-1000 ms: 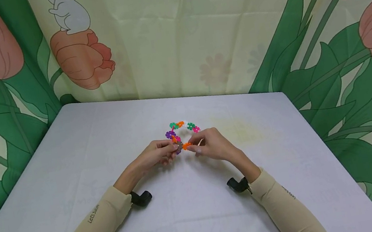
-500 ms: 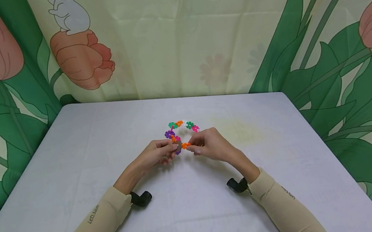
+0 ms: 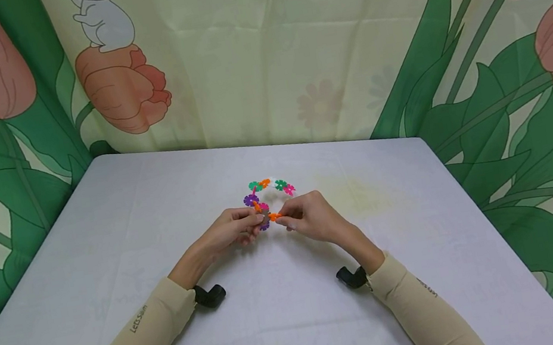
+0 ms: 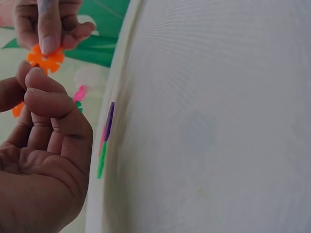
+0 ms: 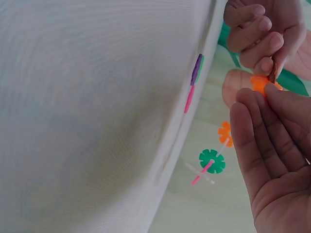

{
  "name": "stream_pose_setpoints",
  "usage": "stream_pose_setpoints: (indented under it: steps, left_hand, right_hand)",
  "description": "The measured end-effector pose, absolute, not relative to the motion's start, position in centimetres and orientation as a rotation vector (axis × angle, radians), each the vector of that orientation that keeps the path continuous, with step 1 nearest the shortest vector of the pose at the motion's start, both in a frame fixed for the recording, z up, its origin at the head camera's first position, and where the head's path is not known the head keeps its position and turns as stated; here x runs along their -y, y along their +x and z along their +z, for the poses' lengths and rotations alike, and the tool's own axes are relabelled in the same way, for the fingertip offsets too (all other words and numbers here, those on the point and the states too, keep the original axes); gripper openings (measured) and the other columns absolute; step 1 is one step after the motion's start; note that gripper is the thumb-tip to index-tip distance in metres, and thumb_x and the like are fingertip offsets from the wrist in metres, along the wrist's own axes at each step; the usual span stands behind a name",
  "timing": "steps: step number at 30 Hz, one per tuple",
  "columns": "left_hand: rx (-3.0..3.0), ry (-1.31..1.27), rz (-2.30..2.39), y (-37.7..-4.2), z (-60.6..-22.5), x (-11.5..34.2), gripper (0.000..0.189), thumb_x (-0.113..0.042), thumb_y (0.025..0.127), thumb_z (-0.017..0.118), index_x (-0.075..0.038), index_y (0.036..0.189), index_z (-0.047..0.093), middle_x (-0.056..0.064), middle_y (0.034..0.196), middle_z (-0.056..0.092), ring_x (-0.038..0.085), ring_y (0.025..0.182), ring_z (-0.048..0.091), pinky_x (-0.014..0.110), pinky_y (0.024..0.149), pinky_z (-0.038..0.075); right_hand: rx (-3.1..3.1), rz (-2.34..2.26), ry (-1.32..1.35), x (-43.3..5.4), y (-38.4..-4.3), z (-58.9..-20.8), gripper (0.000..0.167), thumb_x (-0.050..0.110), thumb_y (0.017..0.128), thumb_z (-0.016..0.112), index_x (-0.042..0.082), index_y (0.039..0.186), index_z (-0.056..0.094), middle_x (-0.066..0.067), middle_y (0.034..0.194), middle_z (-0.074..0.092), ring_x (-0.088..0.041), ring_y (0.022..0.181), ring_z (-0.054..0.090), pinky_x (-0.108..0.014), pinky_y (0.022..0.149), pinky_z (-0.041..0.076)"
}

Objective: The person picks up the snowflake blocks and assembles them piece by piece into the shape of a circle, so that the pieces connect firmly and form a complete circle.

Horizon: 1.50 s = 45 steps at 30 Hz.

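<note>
In the head view my left hand [image 3: 235, 226] pinches a brownish-grey snowflake disc [image 3: 266, 216] between thumb and fingers. My right hand [image 3: 311, 215] pinches an orange snowflake disc [image 3: 275, 217], its edge right at the brownish one. From these hangs a curved chain of interlocking plastic discs, with purple [image 3: 251, 200], green [image 3: 281, 185] and pink [image 3: 289, 190] pieces looping behind the hands. The right wrist view has the orange disc [image 5: 260, 83] meeting the thin brown edge [image 5: 273, 73] at the fingertips. My fingers hide parts of both discs.
A white-covered table [image 3: 299, 313] lies under both forearms. Behind it hangs a curtain [image 3: 249, 68] printed with tulips and a rabbit. Small black devices [image 3: 210, 296] are strapped at both wrists.
The far part of the chain has drifted slightly left and away. My right hand has shifted a little left, and its orange disc looks more edge-on. The left hand stays put.
</note>
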<state>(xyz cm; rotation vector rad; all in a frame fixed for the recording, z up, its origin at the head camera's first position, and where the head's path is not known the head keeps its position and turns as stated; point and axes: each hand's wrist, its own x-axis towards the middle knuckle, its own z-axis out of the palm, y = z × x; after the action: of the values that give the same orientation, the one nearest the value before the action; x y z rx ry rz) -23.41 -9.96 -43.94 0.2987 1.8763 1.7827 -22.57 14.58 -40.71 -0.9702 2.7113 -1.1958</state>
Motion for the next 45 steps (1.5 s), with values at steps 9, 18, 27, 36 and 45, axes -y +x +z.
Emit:
stream_pose_setpoints:
  steps: [9,18,27,36,45]
  left_hand:
    - [-1.892,0.258,1.759,-23.4,-43.8,9.8,0.023,-0.024,0.107,0.063,-0.001,0.101,0.065,-0.003,0.08,0.061,0.012,0.069,0.055,0.021,0.061,0.044]
    - [-1.901,0.238,1.747,-23.2,-43.6,9.5,0.018,-0.022,0.106,0.064,-0.008,0.096,0.069,-0.003,0.076,0.061,0.012,0.068,0.054,0.022,0.062,0.044]
    - [-1.915,0.259,1.746,-23.2,-43.8,9.4,0.021,-0.023,0.106,0.064,-0.004,0.098,0.068,-0.003,0.077,0.061,0.012,0.068,0.053,0.021,0.061,0.042]
    - [-1.922,0.247,1.783,-23.0,-43.6,9.5,0.029,-0.028,0.106,0.066,0.001,0.106,0.063,-0.004,0.078,0.061,0.011,0.069,0.053,0.022,0.062,0.043]
    - [-1.953,0.162,1.801,-23.3,-43.5,9.4,0.029,-0.027,0.107,0.064,0.002,0.114,0.065,-0.003,0.079,0.063,0.012,0.071,0.054,0.022,0.063,0.044]
  right_hand:
    - [-2.765,-1.144,-1.016,-14.5,-22.6,-40.8,0.008,0.009,0.093,0.081,0.002,0.091,0.081,-0.005,0.075,0.077,-0.008,0.063,0.068,-0.021,0.063,0.057]
    - [-2.778,-1.127,-1.038,-14.4,-22.4,-41.0,0.007,0.008,0.093,0.081,0.002,0.09,0.08,-0.004,0.075,0.076,-0.004,0.062,0.063,-0.021,0.061,0.055]
    - [-2.812,-1.109,-1.037,-14.3,-22.4,-41.2,0.008,0.009,0.093,0.08,0.002,0.09,0.081,-0.008,0.079,0.078,-0.005,0.063,0.063,-0.02,0.063,0.056]
    - [-2.88,-1.156,-1.028,-13.9,-22.2,-41.2,0.007,0.008,0.093,0.081,0.002,0.09,0.082,-0.005,0.079,0.079,-0.006,0.064,0.064,-0.02,0.063,0.056]
    - [-2.868,-1.089,-0.91,-13.4,-22.2,-41.3,0.009,0.012,0.094,0.08,0.005,0.098,0.08,-0.005,0.084,0.079,-0.008,0.07,0.069,-0.02,0.069,0.058]
